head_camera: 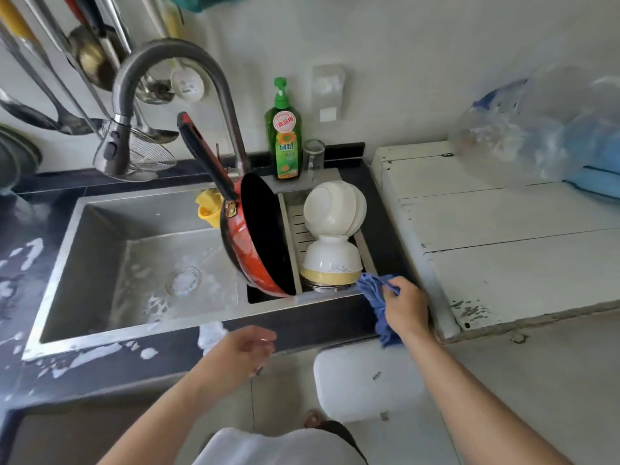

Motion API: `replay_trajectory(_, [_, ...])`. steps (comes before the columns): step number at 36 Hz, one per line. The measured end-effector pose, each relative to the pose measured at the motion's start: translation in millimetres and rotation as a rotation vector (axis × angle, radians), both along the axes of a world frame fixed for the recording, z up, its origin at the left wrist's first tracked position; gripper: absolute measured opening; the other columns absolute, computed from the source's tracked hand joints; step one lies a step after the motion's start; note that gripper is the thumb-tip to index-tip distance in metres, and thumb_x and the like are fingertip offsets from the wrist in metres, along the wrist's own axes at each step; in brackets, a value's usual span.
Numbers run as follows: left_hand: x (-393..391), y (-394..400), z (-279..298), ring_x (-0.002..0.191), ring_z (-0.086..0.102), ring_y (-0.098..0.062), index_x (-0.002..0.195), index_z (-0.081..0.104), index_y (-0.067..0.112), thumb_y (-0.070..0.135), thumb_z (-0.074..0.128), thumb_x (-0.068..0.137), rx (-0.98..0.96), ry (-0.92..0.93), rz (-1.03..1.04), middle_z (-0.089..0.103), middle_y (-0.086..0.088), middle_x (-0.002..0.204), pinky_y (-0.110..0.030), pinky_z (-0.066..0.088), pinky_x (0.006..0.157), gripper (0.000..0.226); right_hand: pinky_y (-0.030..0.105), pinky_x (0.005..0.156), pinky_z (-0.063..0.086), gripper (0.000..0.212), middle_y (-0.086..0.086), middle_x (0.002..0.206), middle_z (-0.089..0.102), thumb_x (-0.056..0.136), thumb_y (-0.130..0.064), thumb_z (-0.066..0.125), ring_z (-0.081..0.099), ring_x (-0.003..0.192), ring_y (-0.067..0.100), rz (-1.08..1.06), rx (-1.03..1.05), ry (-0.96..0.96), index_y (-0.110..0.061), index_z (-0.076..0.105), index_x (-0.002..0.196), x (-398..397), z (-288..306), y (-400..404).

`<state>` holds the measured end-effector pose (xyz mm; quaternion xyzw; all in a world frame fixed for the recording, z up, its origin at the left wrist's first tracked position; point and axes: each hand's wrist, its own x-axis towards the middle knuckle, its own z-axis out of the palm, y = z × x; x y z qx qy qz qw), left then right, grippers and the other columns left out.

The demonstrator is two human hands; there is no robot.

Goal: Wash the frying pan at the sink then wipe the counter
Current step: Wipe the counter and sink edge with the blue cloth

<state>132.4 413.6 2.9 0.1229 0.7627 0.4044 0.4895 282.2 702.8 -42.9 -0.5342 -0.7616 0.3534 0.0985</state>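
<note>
Now the red frying pan with a black inside and black handle [255, 236] stands on its edge in the stainless-steel sink [100, 263], leaning at the divider beside the drying section, its handle pointing up toward the curved grey tap [161, 82]. Just right of it, white ceramic bowls [332, 236] are stacked upside down in the rack. The right hand [407, 305] grips a crumpled blue cloth [379, 307] against the dark counter [302, 325] at the sink's front right corner. The left hand [248, 347] hovers over the counter's front edge, fingers loosely curled and holding nothing. Soap foam lies in the basin and along the counter to the left. A green dish-soap bottle [283, 139] stands behind the sink.
</note>
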Motion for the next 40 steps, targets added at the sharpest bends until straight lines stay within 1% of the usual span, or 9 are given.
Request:
replay_trajectory(6, [33,32,20,0.121,0.055,0.009,0.148,0.032,0.047,0.040,0.077,0.086,0.259,-0.094,-0.135,0.050,0.021,0.142,-0.021,0.048,0.099,0.077,0.043,0.087,0.059,0.018,-0.003,0.101,0.072,0.096,-0.030,0.053,0.070,0.094,0.018,0.136,-0.439,0.257,-0.025,0.067,0.108,-25,68,-85])
replay_trajectory(10, [40,42,23,0.108,0.068,-0.015,0.123,0.060,0.025,0.041,0.072,0.089,0.280,0.025,-0.049,0.072,0.006,0.113,-0.043,0.050,0.101,0.039,0.045,0.083,0.061,0.026,0.003,0.099,0.075,0.097,-0.044,0.051,0.073,0.090,0.021,0.272,-0.626,0.260,-0.025,0.066,0.105,-32,85,-118])
replay_trajectory(14, [36,34,18,0.075,0.064,0.006,0.094,0.068,0.030,0.028,0.064,0.096,0.128,0.261,-0.029,0.073,0.020,0.084,-0.018,0.050,0.074,0.005,0.034,0.060,0.059,0.020,0.013,0.092,0.075,0.103,-0.028,0.049,0.073,0.077,0.024,0.262,-0.690,0.268,-0.018,0.067,0.103,-25,85,-107])
replay_trajectory(23, [20,10,9,0.094,0.069,-0.002,0.110,0.069,0.030,0.031,0.072,0.091,0.073,0.131,-0.183,0.076,0.010,0.101,-0.028,0.054,0.092,0.019,0.023,0.041,0.038,0.038,0.010,0.071,0.064,0.108,-0.036,0.037,0.053,0.047,0.012,0.204,-0.547,-0.131,-0.010,0.063,0.101,18,59,-56])
replay_trajectory(26, [13,22,15,0.095,0.062,0.012,0.120,0.063,0.036,0.035,0.076,0.086,0.035,0.273,-0.240,0.069,0.020,0.108,-0.006,0.046,0.081,0.036,0.023,0.039,0.031,0.035,0.008,0.064,0.058,0.108,-0.035,0.039,0.048,0.043,0.011,0.153,-0.563,-0.084,-0.013,0.065,0.098,27,57,-44])
replay_trajectory(31, [7,46,16,0.098,0.056,-0.009,0.134,0.052,0.040,0.036,0.073,0.086,0.032,0.688,-0.199,0.050,0.010,0.120,-0.027,0.049,0.089,0.053,0.026,0.042,0.035,0.036,0.013,0.070,0.063,0.106,-0.035,0.044,0.049,0.056,0.022,-0.029,-0.618,-0.013,-0.008,0.066,0.098,36,43,-16])
replay_trajectory(33, [12,58,4,0.108,0.052,-0.018,0.139,0.049,0.035,0.033,0.069,0.087,-0.075,0.908,-0.202,0.042,0.002,0.130,-0.034,0.050,0.092,0.055,0.037,0.057,0.054,0.030,0.015,0.086,0.069,0.103,-0.035,0.044,0.063,0.070,0.029,-0.097,-0.416,-0.066,-0.011,0.063,0.098,37,24,-7])
replay_trajectory(36, [33,61,-31,0.124,0.045,-0.035,0.144,0.046,0.025,0.023,0.064,0.081,-0.340,1.106,-0.393,0.041,-0.014,0.143,-0.047,0.044,0.099,0.066,0.041,0.075,0.050,0.016,0.014,0.104,0.061,0.100,-0.024,0.050,0.058,0.096,0.036,-0.033,0.202,-0.284,-0.012,0.061,0.101,45,3,-12])
replay_trajectory(40, [73,53,-64,0.141,0.036,-0.038,0.152,0.037,0.019,0.022,0.061,0.084,-0.324,0.988,-0.542,0.039,-0.016,0.152,-0.048,0.037,0.110,0.071,0.029,0.074,0.037,0.008,0.001,0.098,0.051,0.098,-0.020,0.055,0.055,0.097,0.027,0.325,0.304,-0.186,-0.014,0.062,0.097,32,-15,-56])
